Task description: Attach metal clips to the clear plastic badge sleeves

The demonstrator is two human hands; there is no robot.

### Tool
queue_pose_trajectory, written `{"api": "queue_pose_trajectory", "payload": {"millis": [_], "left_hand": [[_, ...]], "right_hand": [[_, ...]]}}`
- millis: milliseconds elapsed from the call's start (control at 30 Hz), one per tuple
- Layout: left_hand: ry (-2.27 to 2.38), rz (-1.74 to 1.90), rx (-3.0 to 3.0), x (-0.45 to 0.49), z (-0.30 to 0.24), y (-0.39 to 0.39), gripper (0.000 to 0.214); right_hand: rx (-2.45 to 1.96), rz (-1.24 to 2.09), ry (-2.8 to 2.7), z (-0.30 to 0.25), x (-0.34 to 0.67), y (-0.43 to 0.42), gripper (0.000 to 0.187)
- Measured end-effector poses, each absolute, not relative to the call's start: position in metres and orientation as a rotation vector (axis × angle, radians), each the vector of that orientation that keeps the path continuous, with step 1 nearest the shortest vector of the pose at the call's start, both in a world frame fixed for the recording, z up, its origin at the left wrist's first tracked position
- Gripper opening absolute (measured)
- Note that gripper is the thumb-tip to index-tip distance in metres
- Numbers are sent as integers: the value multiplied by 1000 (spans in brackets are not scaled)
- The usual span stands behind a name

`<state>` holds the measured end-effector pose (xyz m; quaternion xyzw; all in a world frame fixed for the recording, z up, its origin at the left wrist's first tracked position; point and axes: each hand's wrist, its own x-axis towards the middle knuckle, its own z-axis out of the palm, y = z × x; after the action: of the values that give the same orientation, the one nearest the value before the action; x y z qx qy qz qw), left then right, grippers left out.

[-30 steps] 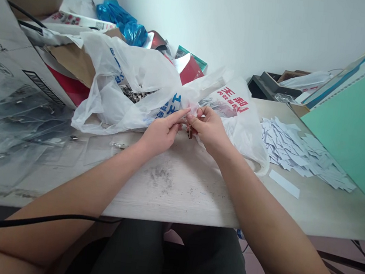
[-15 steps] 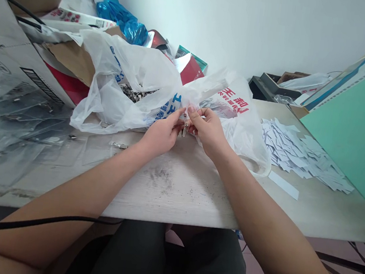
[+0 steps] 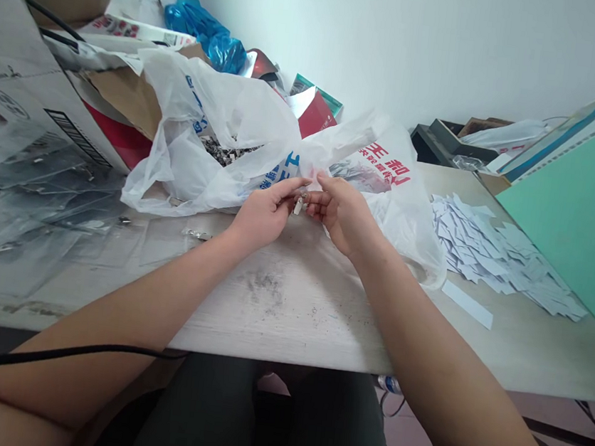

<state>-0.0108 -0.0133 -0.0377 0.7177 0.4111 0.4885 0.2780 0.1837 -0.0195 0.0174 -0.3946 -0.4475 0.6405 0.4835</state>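
Observation:
Over the middle of the table both my hands meet, just in front of the plastic bags. My left hand (image 3: 263,213) pinches a small shiny metal piece (image 3: 298,206) between thumb and fingers; its exact kind is too small to make out. My right hand (image 3: 345,214) is beside it, with curled fingertips close to the metal piece and the thumb lifted apart from them. Behind my left hand lies a white plastic bag (image 3: 257,104) with blue print, its mouth showing many small metal parts (image 3: 226,152). Behind my right hand is another white bag (image 3: 410,221) with red print.
Clear plastic sleeves (image 3: 55,224) holding small dark and metal parts spread over the left. A pile of white paper slips (image 3: 480,244) and a single white strip (image 3: 467,304) lie right. A cardboard box (image 3: 17,84) stands left, a green panel (image 3: 589,206) right. A black cable (image 3: 62,350) crosses my left forearm.
My right thumb has lifted away from the metal piece, and the right fingers have opened a little. The metal piece stays at my left fingertips. The view has shifted slightly.

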Motion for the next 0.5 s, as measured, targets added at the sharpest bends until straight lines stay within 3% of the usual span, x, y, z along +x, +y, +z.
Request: {"api": "queue_pose_trajectory", "payload": {"millis": [300,500], "left_hand": [[1121,1366,2076,-10,-32,-20,48],[1123,1341,1937,-12,-36,-16,58]], "right_hand": [[-957,1515,-1092,9,184,-18,72],[-960,1530,-1060,4,186,-16,68]]}}
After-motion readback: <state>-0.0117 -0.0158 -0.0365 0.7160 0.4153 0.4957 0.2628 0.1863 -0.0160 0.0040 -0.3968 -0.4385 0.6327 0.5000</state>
